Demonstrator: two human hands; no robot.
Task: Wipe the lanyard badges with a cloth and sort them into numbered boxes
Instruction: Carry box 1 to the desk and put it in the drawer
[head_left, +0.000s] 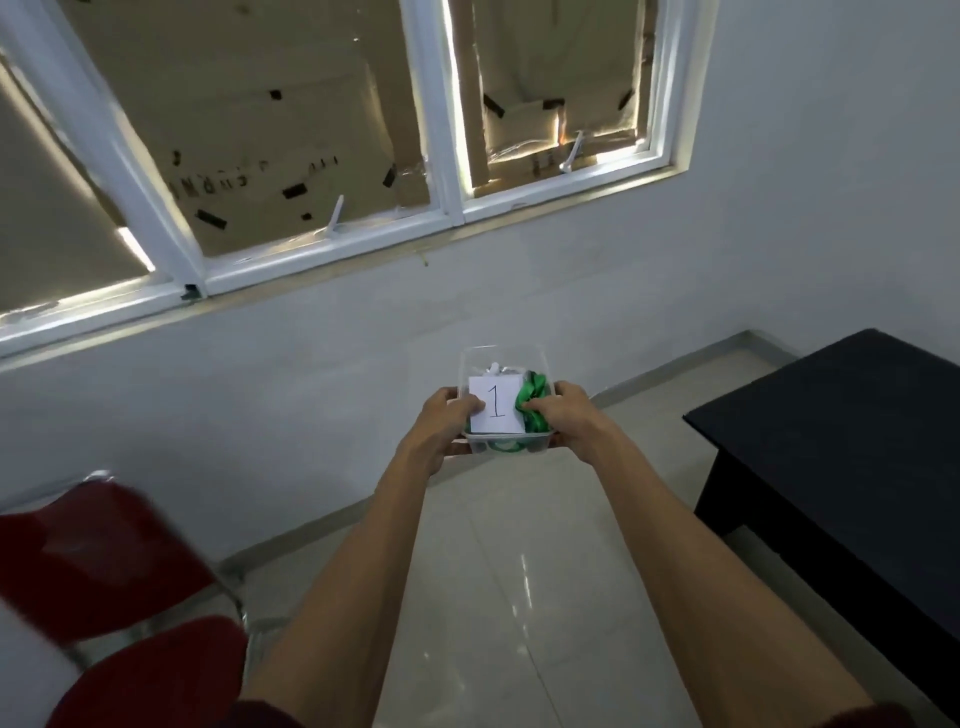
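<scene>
Cardboard (249, 130) is taped over the panes of the white-framed window (441, 218) along the upper left. Below it, at the lower left, stands a red padded chair (104, 561) with a shiny metal frame, somewhat blurred. Moving toward the middle, both bare forearms reach out over the pale tiled floor (498, 571). The left hand (447, 421) grips the left side of a clear plastic box (498, 354), with its fingers curled under and round the wall and its thumb laid on top against the left edge of a white paper label (496, 405) marked "1". The box is held up in the air between the two hands, in front of the white wall under the window sill, touching nothing else. Inside it lie bunched green lanyards (536, 387), with something white at the far end that is too small for me to make out. The right hand (569, 415) clasps the right side in the same way, its thumb pressing down on the green lanyards beside the label. Farther right, well apart from the box, a black counter (831, 441) stands on the floor near the corner of the room.
</scene>
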